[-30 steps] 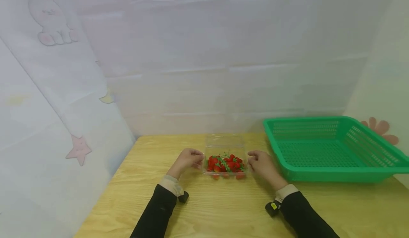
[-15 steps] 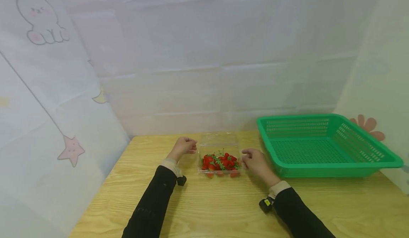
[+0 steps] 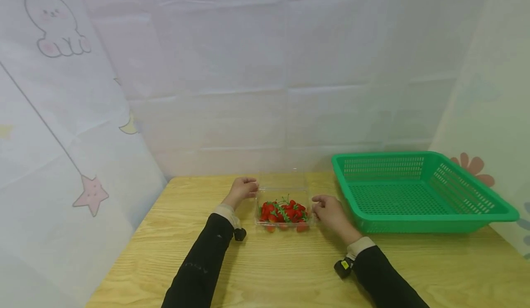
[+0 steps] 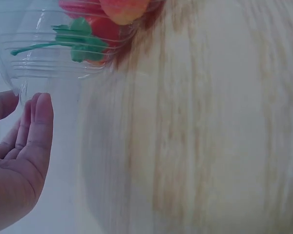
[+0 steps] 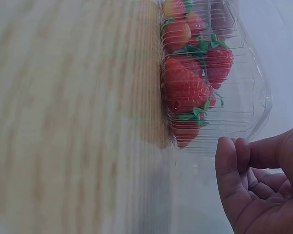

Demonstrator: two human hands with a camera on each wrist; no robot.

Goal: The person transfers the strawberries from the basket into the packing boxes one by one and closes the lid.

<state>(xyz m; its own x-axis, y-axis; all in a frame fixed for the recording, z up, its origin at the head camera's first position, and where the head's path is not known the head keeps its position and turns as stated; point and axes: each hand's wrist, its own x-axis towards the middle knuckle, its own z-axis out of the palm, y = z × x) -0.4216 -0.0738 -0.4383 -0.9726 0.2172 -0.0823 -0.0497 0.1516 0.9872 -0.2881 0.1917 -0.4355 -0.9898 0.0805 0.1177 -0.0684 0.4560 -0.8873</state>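
Note:
A clear plastic box stands on the table with its lid raised at the back. Red strawberries with green leaves fill its lower part. My left hand is at the box's back left corner. In the left wrist view, the left thumb and fingers are parted beside the plastic rim, the fingers nearly straight. On the other side, my right hand holds the box's right edge. The right wrist view shows the thumb and index finger pinching near the rim, the other fingers curled.
A green perforated basket stands on the table to the right of my right hand. The wooden table ends at a pale wall covering behind the box. Printed drawings show on the left covering.
My left hand has moved from the box's left side back to its rear left corner. The right hand stays at the right edge. The head view has shifted slightly.

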